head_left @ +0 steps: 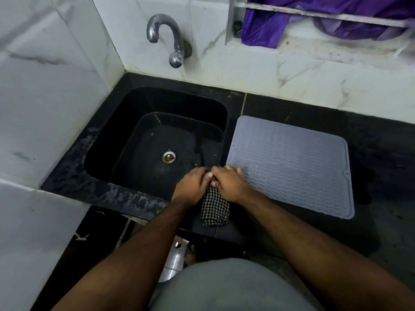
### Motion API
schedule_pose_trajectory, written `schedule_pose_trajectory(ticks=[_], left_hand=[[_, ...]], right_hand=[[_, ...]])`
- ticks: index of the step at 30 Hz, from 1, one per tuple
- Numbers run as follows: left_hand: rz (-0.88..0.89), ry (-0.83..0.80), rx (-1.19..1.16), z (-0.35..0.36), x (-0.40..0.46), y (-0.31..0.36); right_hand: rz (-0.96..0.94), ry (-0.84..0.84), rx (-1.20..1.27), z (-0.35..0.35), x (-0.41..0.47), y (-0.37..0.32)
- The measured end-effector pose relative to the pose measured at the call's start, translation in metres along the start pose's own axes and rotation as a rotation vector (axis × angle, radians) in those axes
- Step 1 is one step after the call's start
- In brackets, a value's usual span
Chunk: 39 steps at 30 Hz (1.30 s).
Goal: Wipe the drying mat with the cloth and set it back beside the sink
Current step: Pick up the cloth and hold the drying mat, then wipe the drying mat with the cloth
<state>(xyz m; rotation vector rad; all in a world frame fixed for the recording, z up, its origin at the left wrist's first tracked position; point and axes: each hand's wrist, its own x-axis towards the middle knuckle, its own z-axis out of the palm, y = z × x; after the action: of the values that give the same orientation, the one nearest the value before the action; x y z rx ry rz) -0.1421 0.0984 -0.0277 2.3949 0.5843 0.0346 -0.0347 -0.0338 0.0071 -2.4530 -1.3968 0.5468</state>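
we grip the checked cloth (215,208) with our left hand (190,187) and right hand (231,184) at the sink's (101,140) front rim. the grey drying mat (292,164) lies flat just right of it, unlabelled, long axis running left-right.

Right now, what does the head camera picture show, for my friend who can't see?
Two bare hands, left hand and right hand, hold a black-and-white checked cloth at the edge of a black stone sink. A grey ribbed silicone drying mat lies flat beside it.
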Motion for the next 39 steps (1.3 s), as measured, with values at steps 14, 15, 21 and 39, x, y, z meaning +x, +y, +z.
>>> schedule_pose_trajectory(ticks=[14,15,21,39], left_hand=[[-0.207,0.031,-0.688,-0.011,0.011,0.014],[-0.241,0.053,-0.795,-0.012,0.017,0.020],[-0.337,0.111,-1.175,-0.017,0.046,0.061],[0.071,0.117,-0.353,0.046,0.090,0.105]], right_hand=[[0.284,0.466,0.733,-0.013,0.018,-0.007],[0.313,0.540,0.701,-0.015,0.020,-0.007],[0.614,0.455,1.036,-0.039,0.017,-0.021],[1.021,0.749,1.544,-0.063,-0.029,0.059]])
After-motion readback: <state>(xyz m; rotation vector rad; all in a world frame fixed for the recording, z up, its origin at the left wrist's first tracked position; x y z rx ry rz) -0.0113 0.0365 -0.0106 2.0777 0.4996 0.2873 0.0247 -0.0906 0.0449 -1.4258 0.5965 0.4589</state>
